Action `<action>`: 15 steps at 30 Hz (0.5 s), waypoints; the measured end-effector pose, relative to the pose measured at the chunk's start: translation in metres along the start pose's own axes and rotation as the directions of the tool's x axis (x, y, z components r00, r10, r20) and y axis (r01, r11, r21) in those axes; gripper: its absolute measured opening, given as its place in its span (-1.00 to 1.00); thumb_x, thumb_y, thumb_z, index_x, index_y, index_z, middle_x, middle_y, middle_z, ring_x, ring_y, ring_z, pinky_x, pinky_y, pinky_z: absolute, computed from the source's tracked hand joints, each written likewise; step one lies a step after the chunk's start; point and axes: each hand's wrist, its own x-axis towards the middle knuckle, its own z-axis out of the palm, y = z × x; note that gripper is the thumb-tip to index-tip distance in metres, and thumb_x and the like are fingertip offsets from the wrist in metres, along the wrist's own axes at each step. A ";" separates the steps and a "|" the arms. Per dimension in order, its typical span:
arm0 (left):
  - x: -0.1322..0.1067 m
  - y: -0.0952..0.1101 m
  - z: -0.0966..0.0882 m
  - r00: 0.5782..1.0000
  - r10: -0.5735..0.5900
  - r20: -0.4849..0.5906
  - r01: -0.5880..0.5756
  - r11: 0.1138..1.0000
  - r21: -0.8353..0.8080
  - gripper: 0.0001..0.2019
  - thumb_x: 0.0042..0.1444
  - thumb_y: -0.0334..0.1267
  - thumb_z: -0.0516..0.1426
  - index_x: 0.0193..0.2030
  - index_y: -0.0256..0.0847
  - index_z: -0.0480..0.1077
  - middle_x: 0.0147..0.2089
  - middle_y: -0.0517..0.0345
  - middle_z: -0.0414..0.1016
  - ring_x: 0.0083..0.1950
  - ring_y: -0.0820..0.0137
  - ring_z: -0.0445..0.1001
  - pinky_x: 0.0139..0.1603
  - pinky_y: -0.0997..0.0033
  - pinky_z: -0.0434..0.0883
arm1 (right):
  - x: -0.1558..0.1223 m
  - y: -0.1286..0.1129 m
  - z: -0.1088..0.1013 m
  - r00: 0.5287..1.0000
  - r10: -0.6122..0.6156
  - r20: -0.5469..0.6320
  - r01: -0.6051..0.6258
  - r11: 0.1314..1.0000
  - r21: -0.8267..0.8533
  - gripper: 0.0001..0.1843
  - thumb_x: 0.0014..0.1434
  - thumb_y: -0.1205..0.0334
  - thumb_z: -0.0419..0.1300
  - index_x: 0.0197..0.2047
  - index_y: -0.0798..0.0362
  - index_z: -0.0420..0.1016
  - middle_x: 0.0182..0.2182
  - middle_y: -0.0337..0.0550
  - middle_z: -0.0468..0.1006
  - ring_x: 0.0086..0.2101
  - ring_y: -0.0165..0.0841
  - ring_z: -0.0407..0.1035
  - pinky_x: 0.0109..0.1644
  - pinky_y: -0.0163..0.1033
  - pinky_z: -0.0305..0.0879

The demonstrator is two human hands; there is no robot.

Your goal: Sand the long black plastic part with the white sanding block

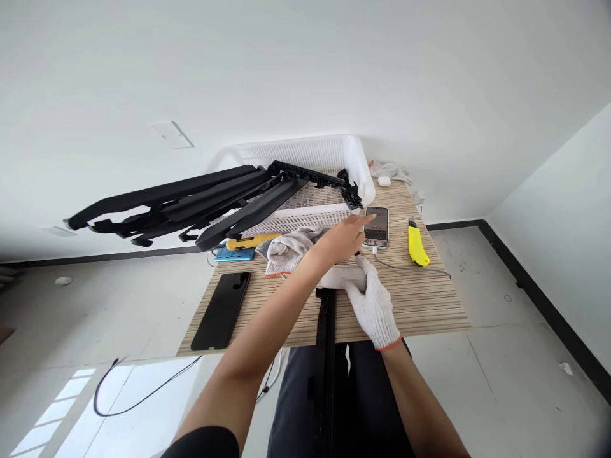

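Observation:
My bare left hand (340, 238) reaches across the small wooden table (429, 305), its forefinger stretched out onto the lit screen of a phone (377, 226); it holds nothing. My right hand (371, 299), in a white knit glove, lies with its fingers curled over the top end of a long black plastic strip (326, 337). The strip runs from the table's front edge down over my lap. A loose white glove (286, 249) lies just left of my left hand.
A white slatted basket (356, 165) stands at the back with several long black plastic parts (191, 200) jutting out to the left. A yellow utility knife (417, 245), a second yellow knife (251, 240), a blue pad (233, 254) and a dark phone (220, 310) lie on the table.

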 end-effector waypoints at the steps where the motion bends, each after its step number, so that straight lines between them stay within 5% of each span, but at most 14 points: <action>1: -0.018 0.002 -0.004 0.998 -0.017 -0.066 0.016 1.000 -0.009 -0.48 0.31 -0.43 -0.11 0.39 -0.24 0.23 0.36 -0.14 0.35 0.42 0.20 0.29 0.45 0.09 0.22 | 0.000 0.000 0.000 1.000 0.014 0.000 -0.014 1.000 -0.006 -0.34 0.30 0.11 0.18 0.44 -0.18 0.22 0.31 -0.21 0.44 0.23 -0.11 0.40 0.32 0.08 0.33; 4: -0.085 0.006 0.002 0.953 -0.129 -0.274 0.113 0.991 -0.075 -0.65 0.37 -0.34 -0.07 0.24 -0.18 0.29 0.24 -0.07 0.40 0.30 0.20 0.37 0.34 0.06 0.35 | -0.001 0.001 0.000 1.000 0.027 0.000 -0.027 1.000 -0.003 -0.33 0.30 0.08 0.18 0.45 -0.19 0.21 0.28 -0.19 0.47 0.20 -0.09 0.44 0.26 0.11 0.39; 6: -0.131 0.006 0.021 0.887 -0.261 -0.382 0.224 0.965 -0.140 -0.71 0.38 -0.15 0.04 0.16 -0.18 0.26 0.14 -0.08 0.40 0.21 0.17 0.42 0.22 0.04 0.44 | -0.002 0.003 0.000 1.000 -0.005 -0.009 0.005 1.000 0.008 -0.33 0.29 0.06 0.20 0.43 -0.20 0.23 0.29 -0.20 0.46 0.19 -0.09 0.45 0.25 0.10 0.40; 9: -0.180 0.002 0.055 0.796 -0.443 -0.412 0.401 0.896 -0.190 -0.45 0.14 0.10 0.28 0.10 -0.18 0.23 0.06 -0.05 0.39 0.14 0.07 0.44 0.15 -0.09 0.45 | -0.003 0.007 -0.002 0.997 -0.075 -0.027 0.076 0.997 0.026 -0.34 0.28 0.04 0.22 0.41 -0.15 0.26 0.32 -0.18 0.43 0.24 -0.12 0.40 0.32 0.05 0.34; 13: -0.195 -0.002 0.079 0.802 -0.514 -0.304 0.454 0.856 -0.248 -0.40 0.08 0.10 0.34 0.12 -0.13 0.24 0.05 0.01 0.44 0.12 0.09 0.44 0.15 -0.07 0.44 | -0.005 0.008 -0.009 0.994 -0.109 0.011 0.108 0.992 0.064 -0.35 0.26 0.03 0.24 0.39 -0.12 0.32 0.32 -0.16 0.42 0.25 -0.14 0.38 0.32 -0.03 0.32; 15: -0.191 -0.003 0.080 0.809 -0.513 -0.287 0.443 0.853 -0.277 -0.38 0.07 0.06 0.36 0.16 -0.11 0.22 0.02 0.04 0.47 0.10 0.11 0.45 0.16 -0.03 0.43 | -0.007 0.008 -0.012 0.999 -0.032 -0.007 0.032 0.995 0.090 -0.32 0.27 -0.01 0.23 0.42 -0.19 0.27 0.22 -0.17 0.51 0.07 -0.18 0.52 0.21 -0.01 0.42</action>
